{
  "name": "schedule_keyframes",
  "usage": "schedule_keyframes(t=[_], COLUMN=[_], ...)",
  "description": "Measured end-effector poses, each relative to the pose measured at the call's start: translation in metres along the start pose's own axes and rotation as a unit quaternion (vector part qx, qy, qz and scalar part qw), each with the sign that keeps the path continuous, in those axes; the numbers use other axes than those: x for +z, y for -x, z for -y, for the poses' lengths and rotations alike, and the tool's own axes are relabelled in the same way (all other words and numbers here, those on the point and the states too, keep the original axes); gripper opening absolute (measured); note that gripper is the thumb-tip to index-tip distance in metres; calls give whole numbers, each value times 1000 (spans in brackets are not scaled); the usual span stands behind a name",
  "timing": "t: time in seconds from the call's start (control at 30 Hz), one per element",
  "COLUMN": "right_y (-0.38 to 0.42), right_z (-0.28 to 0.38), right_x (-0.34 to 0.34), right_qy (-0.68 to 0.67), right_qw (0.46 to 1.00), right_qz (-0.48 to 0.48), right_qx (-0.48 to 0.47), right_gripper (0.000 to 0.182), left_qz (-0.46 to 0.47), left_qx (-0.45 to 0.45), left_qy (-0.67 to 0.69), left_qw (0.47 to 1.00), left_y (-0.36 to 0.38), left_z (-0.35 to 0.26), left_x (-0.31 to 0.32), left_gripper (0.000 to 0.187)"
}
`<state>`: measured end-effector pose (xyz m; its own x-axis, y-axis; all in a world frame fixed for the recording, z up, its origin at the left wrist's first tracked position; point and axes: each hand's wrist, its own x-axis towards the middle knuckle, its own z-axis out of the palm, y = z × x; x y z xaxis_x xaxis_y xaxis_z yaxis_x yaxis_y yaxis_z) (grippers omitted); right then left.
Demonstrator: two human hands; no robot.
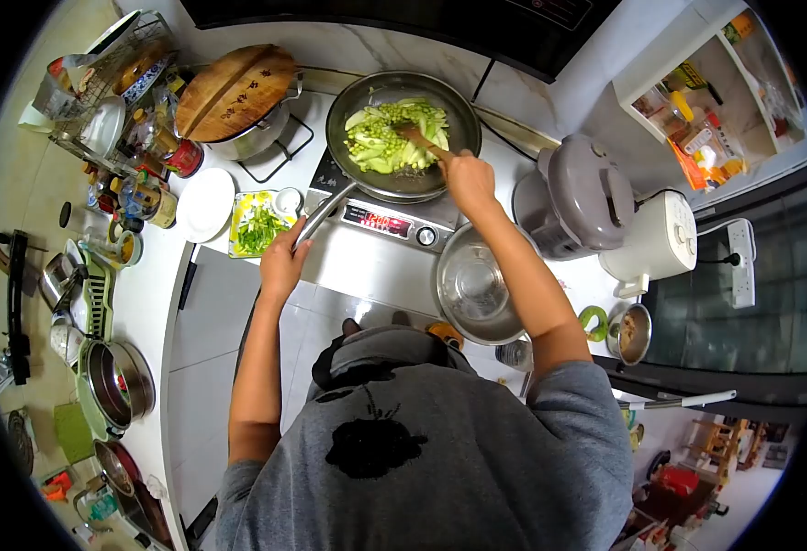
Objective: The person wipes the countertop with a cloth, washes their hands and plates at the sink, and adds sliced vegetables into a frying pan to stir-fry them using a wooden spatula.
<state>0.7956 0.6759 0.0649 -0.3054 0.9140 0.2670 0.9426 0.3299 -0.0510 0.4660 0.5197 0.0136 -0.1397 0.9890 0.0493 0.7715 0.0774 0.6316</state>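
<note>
A frying pan point(337, 118) sits on an induction cooktop point(387, 221) whose red display is lit. In it lie pale green sliced vegetables point(381, 151) mixed with small green bits that look like beans or peas. My left hand point(280, 262) is closed around the pan's metal handle point(330, 207). My right hand point(469, 184) grips a wooden spatula point(426, 142), its blade end among the vegetables. Left of the cooktop is a yellow-patterned tray point(236, 241) with chopped green onions point(260, 228) and a small white dish point(287, 201).
A metal bowl point(448, 298) stands below my right forearm. To the right are a grey pressure cooker point(580, 197) and a white appliance point(653, 243). A white plate point(206, 204), a pot with a wooden lid point(236, 92) and several sauce bottles point(151, 202) stand left.
</note>
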Motion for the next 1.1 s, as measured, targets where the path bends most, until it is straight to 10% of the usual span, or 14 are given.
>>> schedule_keyframes(t=[0.4, 0.87, 1.1], right_y=[63, 60, 59], right_z=[31, 5, 20], right_x=[-12, -13, -13], right_qy=[-82, -132, -74], right_qw=[996, 983, 997], right_qz=[-14, 42, 8], right_qx=[-40, 120, 6], right_gripper=[48, 27, 32], left_qz=[-30, -38, -24], left_qx=[39, 60, 38], left_qy=[23, 15, 20], left_qw=[999, 997, 999], left_y=[0, 0, 0], left_z=[6, 7, 4], left_x=[4, 2, 1], left_gripper=[43, 43, 43])
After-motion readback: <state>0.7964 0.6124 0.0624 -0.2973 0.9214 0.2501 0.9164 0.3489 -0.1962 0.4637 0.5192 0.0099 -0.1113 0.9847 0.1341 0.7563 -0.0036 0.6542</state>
